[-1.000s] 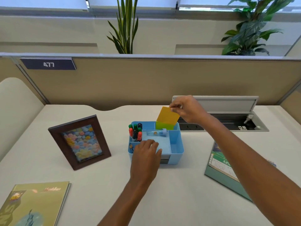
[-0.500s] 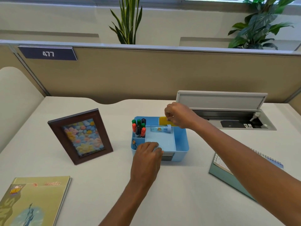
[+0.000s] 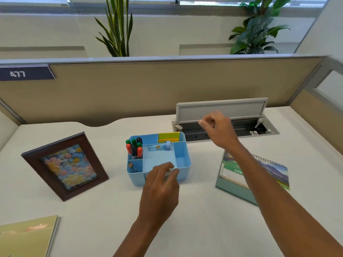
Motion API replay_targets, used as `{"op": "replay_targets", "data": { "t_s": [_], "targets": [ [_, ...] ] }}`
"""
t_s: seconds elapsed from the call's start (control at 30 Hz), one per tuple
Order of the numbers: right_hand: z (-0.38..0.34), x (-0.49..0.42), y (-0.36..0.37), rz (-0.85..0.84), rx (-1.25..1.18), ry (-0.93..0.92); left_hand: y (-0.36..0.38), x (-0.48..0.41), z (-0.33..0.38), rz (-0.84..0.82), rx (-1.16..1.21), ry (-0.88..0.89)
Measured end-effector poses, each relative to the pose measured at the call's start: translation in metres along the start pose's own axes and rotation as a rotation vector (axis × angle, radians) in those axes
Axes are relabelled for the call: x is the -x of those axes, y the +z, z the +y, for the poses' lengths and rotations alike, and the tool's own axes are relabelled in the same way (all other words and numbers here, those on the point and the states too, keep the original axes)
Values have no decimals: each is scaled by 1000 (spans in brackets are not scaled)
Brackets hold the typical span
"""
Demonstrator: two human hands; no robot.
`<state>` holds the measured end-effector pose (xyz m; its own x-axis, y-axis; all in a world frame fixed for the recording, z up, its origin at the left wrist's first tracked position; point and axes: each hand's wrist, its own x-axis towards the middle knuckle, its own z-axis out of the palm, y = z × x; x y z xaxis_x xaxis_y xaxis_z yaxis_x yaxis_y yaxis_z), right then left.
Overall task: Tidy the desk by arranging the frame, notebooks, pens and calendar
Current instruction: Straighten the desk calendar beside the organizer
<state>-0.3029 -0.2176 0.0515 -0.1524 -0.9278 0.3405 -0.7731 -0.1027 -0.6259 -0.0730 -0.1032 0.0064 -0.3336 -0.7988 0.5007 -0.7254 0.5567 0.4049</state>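
Note:
A blue desk organizer sits mid-desk. Red, green and black markers stand in its back left slot, yellow and green sticky notes in its back slot, and a clear tube lies across it. My left hand hovers at its front edge, fingers apart, holding nothing. My right hand is raised behind and right of the organizer, empty, fingers loosely curled. A brown photo frame leans at the left. A desk calendar stands at the right, partly behind my forearm. A green notebook lies at bottom left.
An open cable hatch with a raised grey lid sits in the desk at the back right, just behind my right hand. A beige partition walls the desk's far edge, with plants beyond it.
My right hand pushed the yellow sticky notes down into the organizer's back slot, let go and lifted away to the right. My left hand loosened its hold on the organizer's front.

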Motion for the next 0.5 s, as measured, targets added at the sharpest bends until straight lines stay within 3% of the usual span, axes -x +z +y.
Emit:
{"op": "replay_targets", "data": {
  "t_s": [0.1, 0.23, 0.37, 0.5],
  "targets": [
    [53, 41, -57, 111, 11, 259, 12, 0, 32, -87, 253, 17],
    [128, 101, -114, 160, 189, 686, 56, -14, 67, -347, 488, -128],
    [173, 143, -139, -20, 344, 1004, 117, -44, 80, -522, 322, -344],
    [189, 153, -136, -179, 275, 1077, 161, -69, 86, -633, 78, -429]
  ]
}}
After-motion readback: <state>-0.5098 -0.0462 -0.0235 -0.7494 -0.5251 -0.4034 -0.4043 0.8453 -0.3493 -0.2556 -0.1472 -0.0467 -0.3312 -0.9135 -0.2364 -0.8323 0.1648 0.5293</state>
